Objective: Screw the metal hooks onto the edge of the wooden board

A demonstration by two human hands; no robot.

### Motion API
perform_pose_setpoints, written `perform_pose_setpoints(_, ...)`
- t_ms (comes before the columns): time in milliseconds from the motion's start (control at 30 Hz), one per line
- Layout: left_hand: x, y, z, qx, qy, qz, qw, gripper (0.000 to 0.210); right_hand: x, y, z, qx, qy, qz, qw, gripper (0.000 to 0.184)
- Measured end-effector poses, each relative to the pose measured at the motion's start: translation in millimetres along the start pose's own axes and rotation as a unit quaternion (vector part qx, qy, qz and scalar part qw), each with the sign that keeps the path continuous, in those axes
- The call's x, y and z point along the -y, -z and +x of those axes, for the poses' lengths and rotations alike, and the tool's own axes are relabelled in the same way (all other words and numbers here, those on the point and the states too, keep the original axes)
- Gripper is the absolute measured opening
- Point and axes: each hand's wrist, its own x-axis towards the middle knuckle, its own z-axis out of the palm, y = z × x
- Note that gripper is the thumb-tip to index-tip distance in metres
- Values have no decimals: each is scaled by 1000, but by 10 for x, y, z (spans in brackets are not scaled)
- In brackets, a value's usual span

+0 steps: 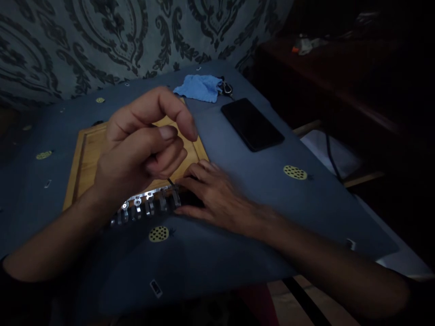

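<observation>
Dim tabletop (306, 217): above the board (89, 163), left hand (144, 147) curled, contents hidden; at its near edge, right hand (215, 192) touching the metal strip (137, 203), grip unclear; uneven pressure might shift it.

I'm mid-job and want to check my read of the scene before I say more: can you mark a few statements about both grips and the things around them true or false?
1. The right grip is at the right end of the metal strip. True.
2. The left grip is spread flat on the table. False: it is raised, fingers curled, in front of the wooden board.
3. The black phone is to the right of the wooden board. True.
4. The blue cloth lies at the table's near edge. False: it lies toward the far side.
5. The tablecloth has yellow pineapples on it. True.
</observation>
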Motion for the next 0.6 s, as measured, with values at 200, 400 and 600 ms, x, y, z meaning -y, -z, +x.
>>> perform_pose_setpoints(200, -95, 32, -29, 54, 60, 13, 997, 25, 25, 58, 9, 35, -16, 11, 999, 44)
perform_pose_setpoints(400, -94, 15, 10, 35, 90, 15, 995, 20, 13, 25, 1, 22, -15, 13, 1000, 46)
perform_pose_setpoints(600, -65, 7, -20, -31, 52, 8, 998, 23, 13, 16, -8, 7, -5, 1, 1000, 46)
